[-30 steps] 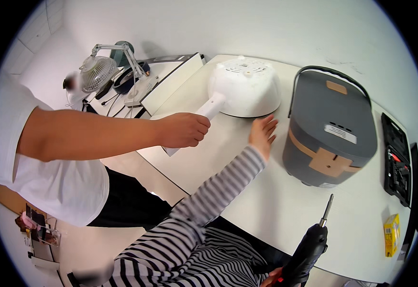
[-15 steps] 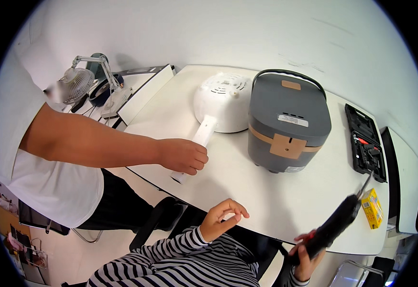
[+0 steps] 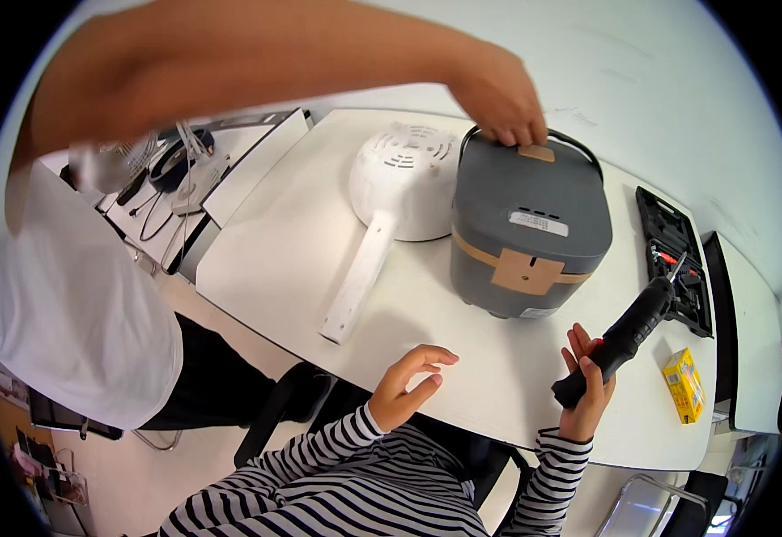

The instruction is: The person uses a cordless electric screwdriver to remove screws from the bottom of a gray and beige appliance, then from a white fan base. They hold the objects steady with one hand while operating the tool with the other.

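Observation:
A black cordless screwdriver with a long bit rests in my right hand, bit pointing up and away to the right. My thumb lies over its grip. Over the table's near edge, my left hand is empty, thumb and fingers apart. Beyond my hands stands a dark grey rice cooker with a tan latch panel and a black carrying handle. At its left lies a white pan-shaped appliance, its vented underside up and its long handle toward me. A co-worker's hand touches the rice cooker's top at the back.
To the right, an open black tool case lies beyond a small yellow box on the white table. The co-worker stands at the left, one arm reaching across the far side. A side table there holds a fan, cables and a power strip.
The co-worker's hand has left the white handle and moved up and right to the rice cooker's top. My right hand has raised the screwdriver up over the table.

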`<state>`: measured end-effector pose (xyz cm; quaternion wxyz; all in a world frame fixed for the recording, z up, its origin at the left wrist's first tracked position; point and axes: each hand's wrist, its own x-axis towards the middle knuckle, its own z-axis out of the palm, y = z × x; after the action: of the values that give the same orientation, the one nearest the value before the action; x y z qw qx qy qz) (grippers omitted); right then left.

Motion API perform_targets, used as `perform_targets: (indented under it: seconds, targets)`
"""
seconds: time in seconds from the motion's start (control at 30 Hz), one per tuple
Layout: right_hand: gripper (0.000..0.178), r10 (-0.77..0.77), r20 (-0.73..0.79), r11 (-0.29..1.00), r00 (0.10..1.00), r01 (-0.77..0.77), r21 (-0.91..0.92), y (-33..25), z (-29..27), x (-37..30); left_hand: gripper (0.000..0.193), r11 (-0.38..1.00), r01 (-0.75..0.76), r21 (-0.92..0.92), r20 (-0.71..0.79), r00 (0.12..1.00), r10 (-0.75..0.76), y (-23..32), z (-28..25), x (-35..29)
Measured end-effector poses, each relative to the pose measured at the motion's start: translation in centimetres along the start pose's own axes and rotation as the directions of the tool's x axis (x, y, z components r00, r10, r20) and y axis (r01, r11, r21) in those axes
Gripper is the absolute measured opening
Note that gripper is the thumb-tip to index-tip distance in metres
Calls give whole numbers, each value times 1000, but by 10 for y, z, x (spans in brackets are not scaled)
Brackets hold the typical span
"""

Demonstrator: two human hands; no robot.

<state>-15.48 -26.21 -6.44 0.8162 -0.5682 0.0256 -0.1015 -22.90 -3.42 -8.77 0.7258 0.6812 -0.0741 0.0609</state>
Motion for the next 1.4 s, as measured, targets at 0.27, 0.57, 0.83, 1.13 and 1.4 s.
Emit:
perform_targets:
  seconds: [0.27, 0.57, 0.83, 1.13, 1.4]
  targets:
    - [34, 55, 67, 998, 996, -53, -36, 15, -1, -6, 19, 535, -404, 742, 27, 815, 579, -23, -63, -30]
    - [32, 69, 37, 996, 997, -67, -55, 18, -4, -12, 54, 218, 384, 897, -440, 822, 363, -6, -106, -28]
    - [32, 119, -13, 990, 993, -120, -71, 19, -11, -18, 45, 202, 361, 910, -403, 885, 233, -14, -105, -1]
    - [34, 130, -30, 982, 991, -133, -135, 22, -9, -18, 41, 344, 259, 903, -346, 912, 220, -14, -65, -2]
    - [37, 151, -21, 970, 988, -152, -188, 21, -6, -15, 49, 349, 126, 929, -208, 955, 211, -11, -30, -13]
